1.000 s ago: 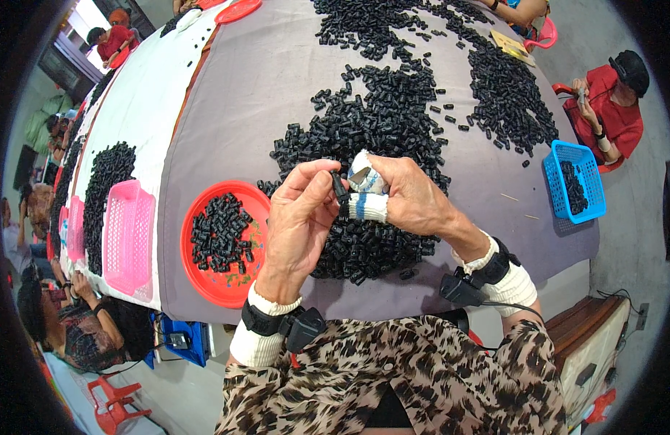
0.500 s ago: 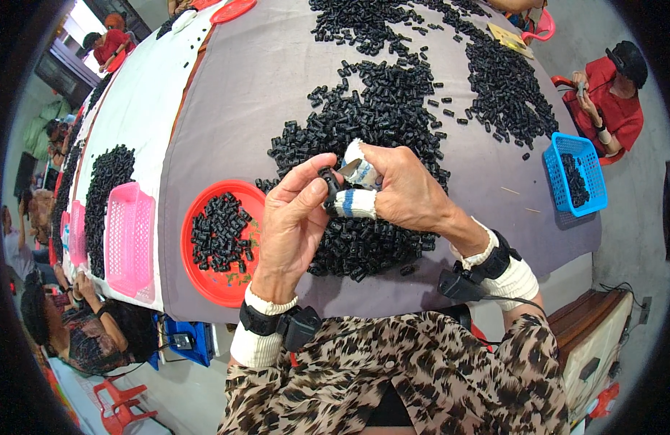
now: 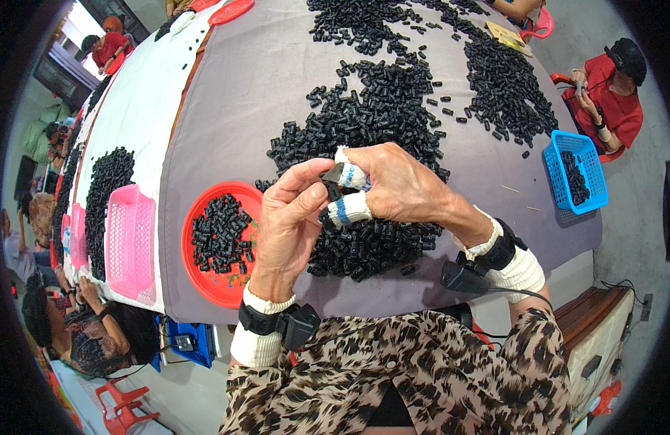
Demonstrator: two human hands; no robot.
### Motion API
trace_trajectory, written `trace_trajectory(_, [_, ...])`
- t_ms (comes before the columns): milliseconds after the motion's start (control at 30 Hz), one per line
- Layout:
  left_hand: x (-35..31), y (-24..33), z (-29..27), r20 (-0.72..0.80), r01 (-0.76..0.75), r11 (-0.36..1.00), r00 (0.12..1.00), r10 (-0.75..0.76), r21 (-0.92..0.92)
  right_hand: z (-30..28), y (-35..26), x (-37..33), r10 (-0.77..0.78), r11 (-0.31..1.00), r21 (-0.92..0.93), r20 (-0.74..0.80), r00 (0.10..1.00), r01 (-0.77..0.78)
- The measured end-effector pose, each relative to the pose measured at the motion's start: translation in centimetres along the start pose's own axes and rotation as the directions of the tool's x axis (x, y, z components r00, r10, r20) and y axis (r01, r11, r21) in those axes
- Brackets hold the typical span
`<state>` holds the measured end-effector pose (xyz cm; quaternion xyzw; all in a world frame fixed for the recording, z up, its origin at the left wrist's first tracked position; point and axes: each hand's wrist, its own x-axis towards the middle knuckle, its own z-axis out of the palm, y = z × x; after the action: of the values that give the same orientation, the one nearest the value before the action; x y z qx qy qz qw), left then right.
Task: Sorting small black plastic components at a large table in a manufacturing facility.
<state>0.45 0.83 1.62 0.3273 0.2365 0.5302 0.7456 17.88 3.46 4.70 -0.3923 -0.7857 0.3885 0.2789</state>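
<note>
In front of me, my left hand [image 3: 285, 225] pinches a small black cylindrical part [image 3: 333, 192] between thumb and fingertips. My right hand [image 3: 406, 183] is closed on a small flat blade [image 3: 333, 172], whose tip lies against the part. White cloth wraps with blue marks cover my right thumb and forefinger. Beyond and beneath my hands spreads a large pile of similar black parts [image 3: 371, 109]. Left of my left hand stands a round red tray [image 3: 193, 272] holding more black parts and some green scraps.
Pink baskets [image 3: 130, 246] stand on a white-covered table at the left. A blue basket [image 3: 599, 192] with some black parts sits at the right table edge, near a person in red [image 3: 617, 105]. Another heap [image 3: 505, 90] lies at the far right. Other people sit around the tables.
The blade in my right hand has turned and shifted slightly left, onto the black part. My right thumb and forefinger moved a little left with it. My left hand stays nearly in place.
</note>
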Motion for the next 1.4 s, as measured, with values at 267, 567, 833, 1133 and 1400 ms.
trace_trajectory(267, [0.0, 0.1, -0.2, -0.01, -0.001, 1.0, 1.0, 0.001, 0.03, 0.0, 0.0, 0.2, 0.005, 1.0, 0.0, 0.043, 0.999, -0.005])
trace_trajectory(567, [0.1, -0.3, -0.4, -0.032, 0.007, 1.0, 0.999, -0.007, -0.005, 0.0, 0.3, 0.3, -0.043, 0.997, -0.063, 0.055, 0.998, 0.047])
trace_trajectory(833, [0.1, -0.5, -0.6, -0.059, 0.005, 1.0, 0.998, -0.004, 0.007, 0.3, 0.4, 0.3, -0.069, 0.997, -0.021, 0.053, 0.996, 0.07])
trace_trajectory(1133, [-0.1, -0.6, -0.6, 0.04, 0.049, 0.984, 0.998, -0.043, -0.173, 0.2, 0.2, -0.1, 0.006, 0.996, 0.084, 0.008, 1.0, -0.007])
trace_trajectory(1400, [-0.1, -0.6, -0.6, 0.015, 0.03, 0.994, 0.999, -0.028, -0.104, -0.2, -0.1, 0.1, -0.003, 1.0, 0.01, 0.064, 0.998, 0.003])
